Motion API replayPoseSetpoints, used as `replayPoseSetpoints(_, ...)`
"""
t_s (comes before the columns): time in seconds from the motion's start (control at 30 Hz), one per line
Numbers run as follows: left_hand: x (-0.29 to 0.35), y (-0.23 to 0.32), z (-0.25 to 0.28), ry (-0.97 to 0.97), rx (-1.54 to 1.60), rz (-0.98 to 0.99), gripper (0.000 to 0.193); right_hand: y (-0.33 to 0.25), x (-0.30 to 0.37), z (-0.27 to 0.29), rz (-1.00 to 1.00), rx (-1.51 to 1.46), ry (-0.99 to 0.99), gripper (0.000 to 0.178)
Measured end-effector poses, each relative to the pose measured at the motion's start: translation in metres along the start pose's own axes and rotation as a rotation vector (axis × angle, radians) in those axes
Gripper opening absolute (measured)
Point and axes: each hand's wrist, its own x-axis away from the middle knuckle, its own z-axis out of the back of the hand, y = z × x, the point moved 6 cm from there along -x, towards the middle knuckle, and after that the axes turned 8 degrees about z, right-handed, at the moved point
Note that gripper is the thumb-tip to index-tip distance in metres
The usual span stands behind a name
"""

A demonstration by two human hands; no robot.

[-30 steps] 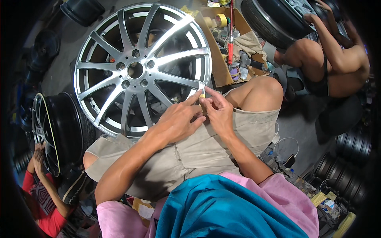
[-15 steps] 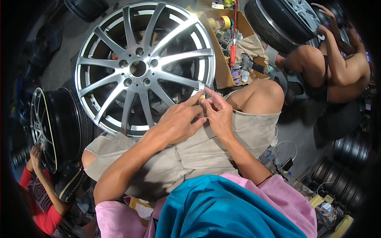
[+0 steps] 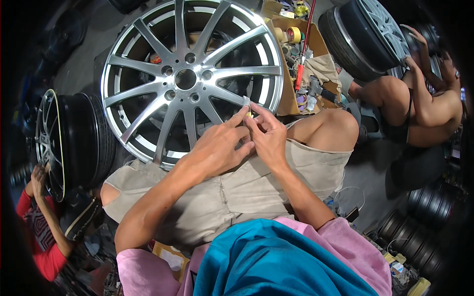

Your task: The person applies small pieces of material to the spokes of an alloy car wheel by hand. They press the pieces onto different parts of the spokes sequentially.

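Note:
A large silver multi-spoke alloy wheel rim [image 3: 186, 79] lies face up before my knees. At its near right edge, a small pale strip [image 3: 246, 100] sits at the fingertips of both my hands. My left hand [image 3: 222, 145] stretches its index finger to that strip, while its thumb stands apart from the other fingers. My right hand [image 3: 269, 140] is closed in a pinch on a small yellowish piece [image 3: 249, 114], its index finger reaching to the strip. Whether strip and yellowish piece are one thing, I cannot tell.
Beyond my right knee stands a cardboard box [image 3: 287, 101] of tape rolls, cloth and a red-handled tool [image 3: 299, 76]. A person [image 3: 419, 98] at the right handles a tyred wheel [image 3: 358, 39]. At the left, another person's hand [image 3: 38, 180] touches a second tyred wheel [image 3: 74, 143].
The view has shifted, so the wheel rim sits higher and further right in it. My hands stay together at the rim's edge, with the strip still at my fingertips.

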Motion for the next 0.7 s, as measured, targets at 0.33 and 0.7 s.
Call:
replayPoseSetpoints(0.33, 0.001, 0.002, -0.012, -0.069, 0.054, -0.035, 0.021, 0.000, 0.020, 0.010, -0.039, -0.033, 0.071, 0.043)
replayPoseSetpoints(0.7, 0.002, -0.017, 0.014, 0.020, 0.078, -0.007, 0.019, -0.012, -0.012, -0.019, 0.032, 0.095, -0.042, 0.041)
